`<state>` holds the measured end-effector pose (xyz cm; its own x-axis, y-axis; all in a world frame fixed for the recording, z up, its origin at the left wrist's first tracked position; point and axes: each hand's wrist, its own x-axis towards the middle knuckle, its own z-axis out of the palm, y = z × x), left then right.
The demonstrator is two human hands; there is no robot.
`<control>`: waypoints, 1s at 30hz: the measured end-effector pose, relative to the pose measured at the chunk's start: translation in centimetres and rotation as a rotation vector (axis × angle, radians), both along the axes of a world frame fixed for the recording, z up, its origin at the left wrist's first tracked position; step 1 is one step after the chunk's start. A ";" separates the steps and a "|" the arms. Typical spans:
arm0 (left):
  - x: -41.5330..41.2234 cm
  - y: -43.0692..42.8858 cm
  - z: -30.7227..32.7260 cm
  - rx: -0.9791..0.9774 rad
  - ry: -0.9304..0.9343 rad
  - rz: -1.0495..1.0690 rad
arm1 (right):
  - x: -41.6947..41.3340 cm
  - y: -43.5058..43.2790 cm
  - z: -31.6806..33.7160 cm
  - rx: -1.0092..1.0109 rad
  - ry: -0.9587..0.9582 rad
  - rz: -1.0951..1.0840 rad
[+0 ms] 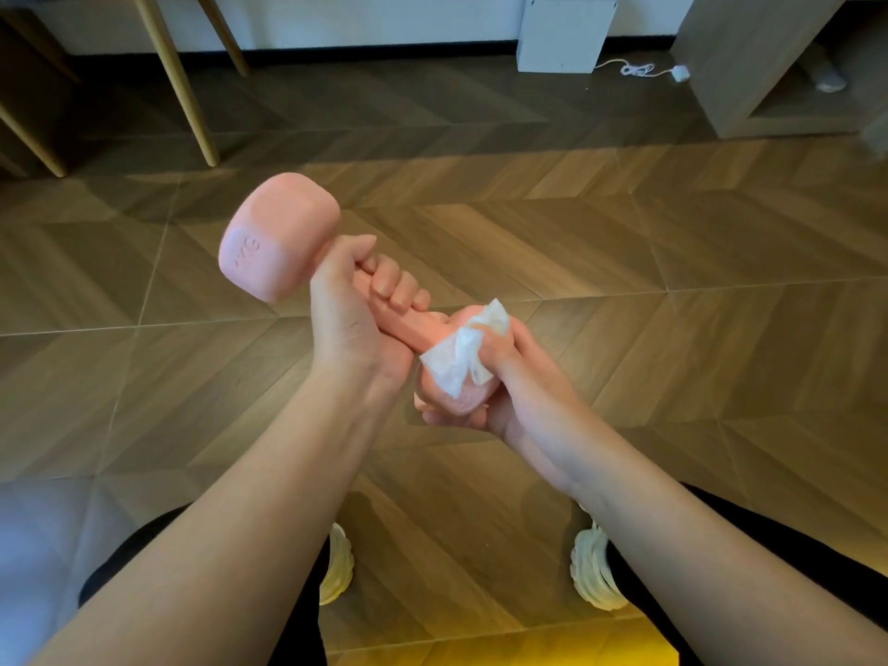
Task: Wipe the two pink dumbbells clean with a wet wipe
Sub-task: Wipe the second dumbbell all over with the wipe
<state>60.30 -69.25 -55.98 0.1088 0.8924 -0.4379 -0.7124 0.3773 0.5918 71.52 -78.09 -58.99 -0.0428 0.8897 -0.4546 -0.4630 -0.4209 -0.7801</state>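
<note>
One pink dumbbell (276,237) is held in the air above the floor, tilted, its far head up at the left and its near head low in the middle. My left hand (358,305) is wrapped around its handle. My right hand (509,377) cups the near head and presses a crumpled white wet wipe (463,358) against it. A second dumbbell is not in sight.
Wooden chevron floor (624,281) lies below. Wooden furniture legs (178,79) stand at the back left, a white box (562,31) with a cable at the back, a grey cabinet (749,64) at the right. My knees and white shoes (596,569) are underneath.
</note>
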 end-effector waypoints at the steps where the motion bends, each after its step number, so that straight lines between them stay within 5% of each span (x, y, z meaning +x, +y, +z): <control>1: -0.1 0.2 0.1 0.003 -0.004 0.005 | 0.3 0.0 0.1 0.016 0.042 0.030; 4: -0.7 0.7 0.1 -0.039 -0.049 0.032 | 1.1 -0.2 0.5 0.061 0.119 0.110; 10: -0.6 0.1 -0.2 -0.019 -0.009 -0.011 | -0.4 -0.4 0.0 0.019 -0.068 0.016; 16: -0.9 0.8 0.1 -0.022 -0.067 0.007 | 1.1 -0.3 0.6 0.078 0.152 0.101; 21: -0.6 0.2 -0.5 -0.035 -0.052 -0.033 | 0.3 -0.8 0.2 0.069 -0.052 0.055; 27: -0.1 0.4 -0.5 -0.026 -0.028 -0.026 | 0.6 -0.4 0.1 -0.028 0.065 0.099; 30: 0.2 0.2 -0.6 -0.126 0.051 -0.005 | 0.5 -0.8 -0.7 0.019 -0.069 0.115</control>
